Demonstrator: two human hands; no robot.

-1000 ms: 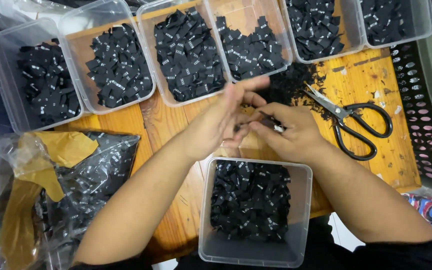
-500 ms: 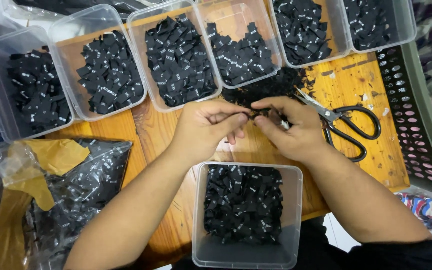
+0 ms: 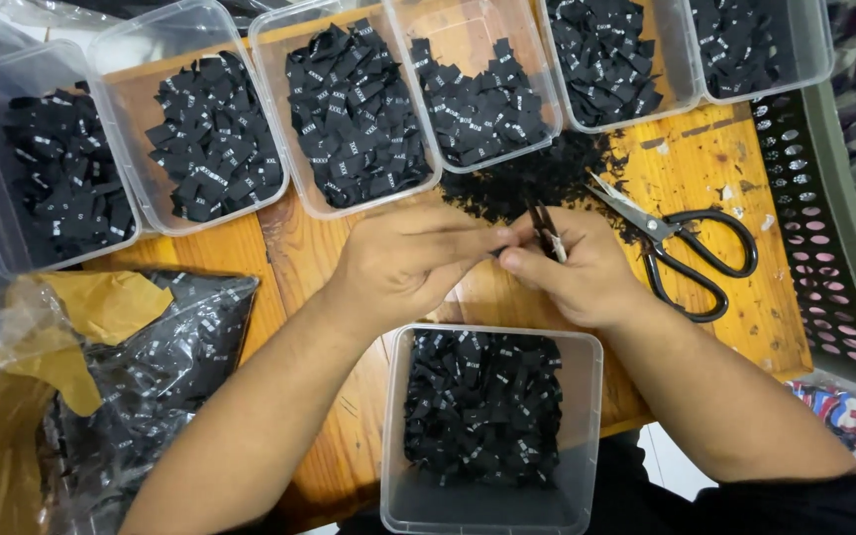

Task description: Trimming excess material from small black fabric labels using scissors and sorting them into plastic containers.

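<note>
Two bare hands meet fingertip to fingertip at mid-frame

The left hand (image 3: 403, 263) reaches in from 7 o'clock, forearm bare, knuckles up, its fingers stretched toward 3 o'clock. The right hand (image 3: 577, 272) comes from 5 o'clock, fingers curled, thumb pressed toward the left fingertips. Both grips seem pinched shut where they touch, though what lies between them is too small to tell.

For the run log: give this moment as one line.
left hand: pinching black label | right hand: holding same label | below: clear tub of labels | right: scissors on wooden table
</note>
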